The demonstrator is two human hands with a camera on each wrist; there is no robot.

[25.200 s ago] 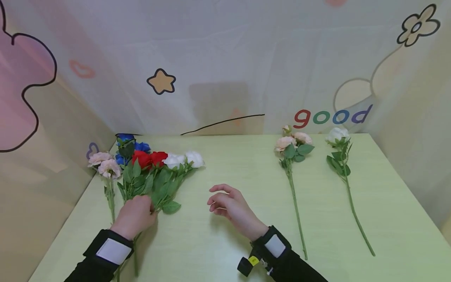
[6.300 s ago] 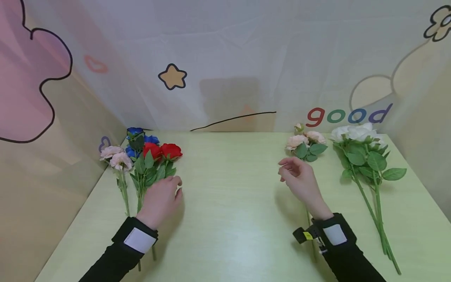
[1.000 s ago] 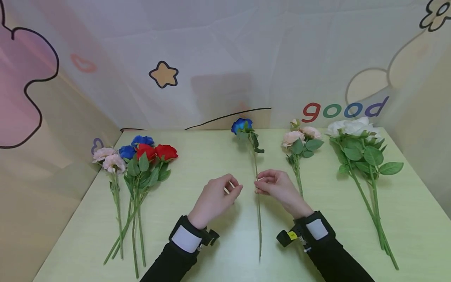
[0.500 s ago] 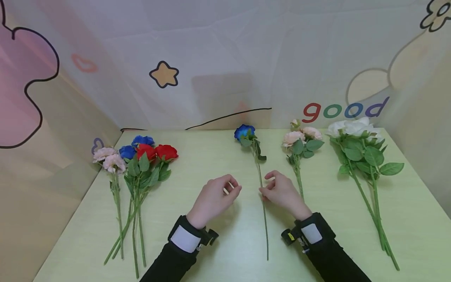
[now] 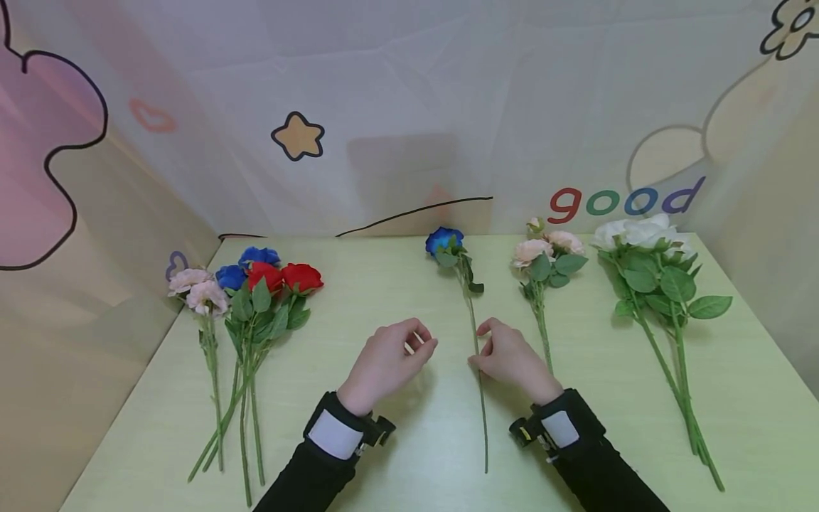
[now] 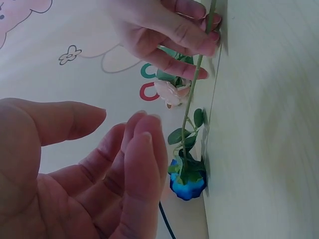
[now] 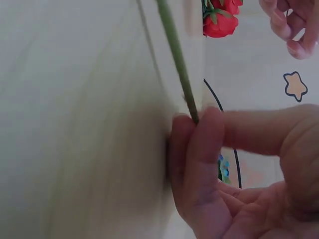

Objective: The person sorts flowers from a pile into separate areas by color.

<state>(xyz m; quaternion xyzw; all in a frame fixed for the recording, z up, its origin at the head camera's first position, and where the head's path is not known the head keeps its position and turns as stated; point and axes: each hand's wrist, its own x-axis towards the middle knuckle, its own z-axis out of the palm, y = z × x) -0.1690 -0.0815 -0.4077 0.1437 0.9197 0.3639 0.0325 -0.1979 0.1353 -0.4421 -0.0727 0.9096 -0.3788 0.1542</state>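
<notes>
A single blue rose (image 5: 443,240) lies on the table's middle, its bloom toward the back and its thin stem toward the front. Thumb and fingers of my right hand (image 5: 512,363) pinch that stem about halfway down; the right wrist view shows the stem (image 7: 177,55) between the fingertips, close to the tabletop. To its left hovers my left hand (image 5: 387,359), fingers loosely curved and holding nothing. In the left wrist view its thumb stands apart from the fingers, with the blue bloom (image 6: 188,184) beyond them.
At left lie two more blue roses (image 5: 232,276), red roses (image 5: 302,277) and pale pink flowers (image 5: 206,296), their stems crossing. Right of my right hand lies a peach-pink spray (image 5: 532,252). Bunched white roses (image 5: 643,231) lie at far right. A printed cloth (image 5: 409,92) hangs behind the table (image 5: 358,270).
White roses went from the left pile to the far right, and one blue rose came to the middle. Lately the blue rose settled slightly nearer; my right hand slid down its stem.
</notes>
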